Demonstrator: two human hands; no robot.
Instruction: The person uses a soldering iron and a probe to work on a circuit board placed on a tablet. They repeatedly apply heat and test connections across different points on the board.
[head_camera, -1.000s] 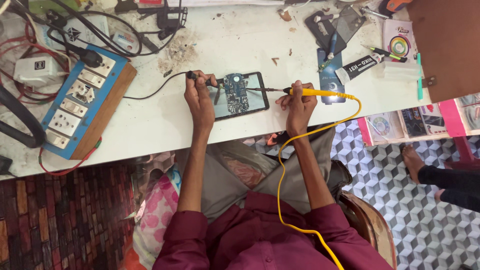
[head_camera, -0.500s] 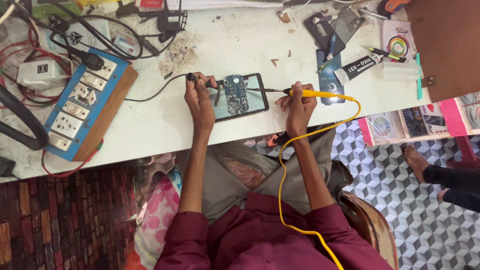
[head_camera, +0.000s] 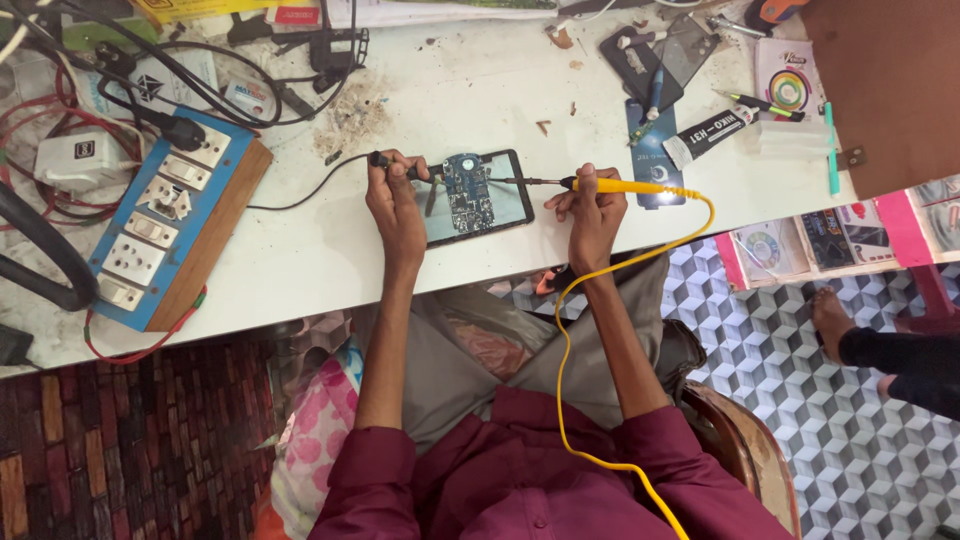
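Observation:
A small blue circuit board (head_camera: 463, 189) lies on a dark phone-sized panel (head_camera: 508, 208) on the white worktable (head_camera: 300, 270). My left hand (head_camera: 395, 205) grips a black probe (head_camera: 392, 163) with a black lead, its tip at the board's left edge. My right hand (head_camera: 592, 208) holds a yellow-handled soldering iron (head_camera: 625, 187), its thin metal tip pointing left toward the board's right side. The yellow cord (head_camera: 580, 330) loops down over my lap.
A blue and wood switch-and-socket board (head_camera: 160, 225) with plugged cables lies at the left. Phone parts, a tube (head_camera: 708, 136), pens and small tools lie at the back right. Another person's foot (head_camera: 835, 320) rests on the patterned floor to the right.

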